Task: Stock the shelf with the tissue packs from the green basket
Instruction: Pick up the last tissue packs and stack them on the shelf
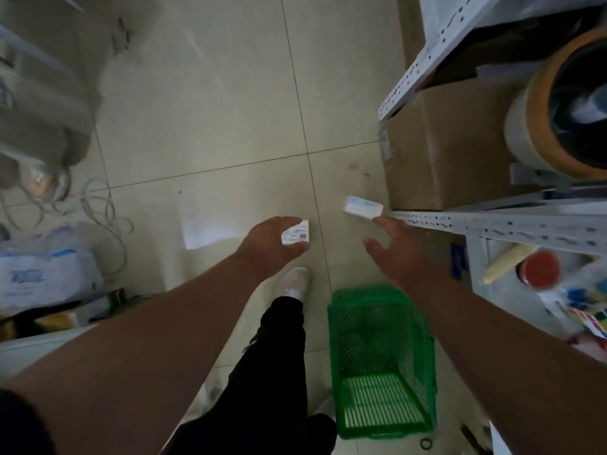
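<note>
The green basket point(338, 356) stands on the floor below my right arm, and no packs show inside it. My left hand point(272, 239) is closed around a small white tissue pack point(297, 234) with a barcode label, held over the floor tiles. My right hand point(395, 247) reaches toward the white metal shelf point(460, 221) with fingers spread. A second white tissue pack point(363, 206) sits just past its fingertips, near the shelf rail's front end; the thumb is well apart from it.
A cardboard box point(443, 142) sits under the upper shelf rail, with a large tape roll point(538, 110) beside it. A red-lidded jar point(540, 269) and coloured items lie on the lower shelf. My shoe point(295, 282) stands left of the basket. Bags and cables lie at left.
</note>
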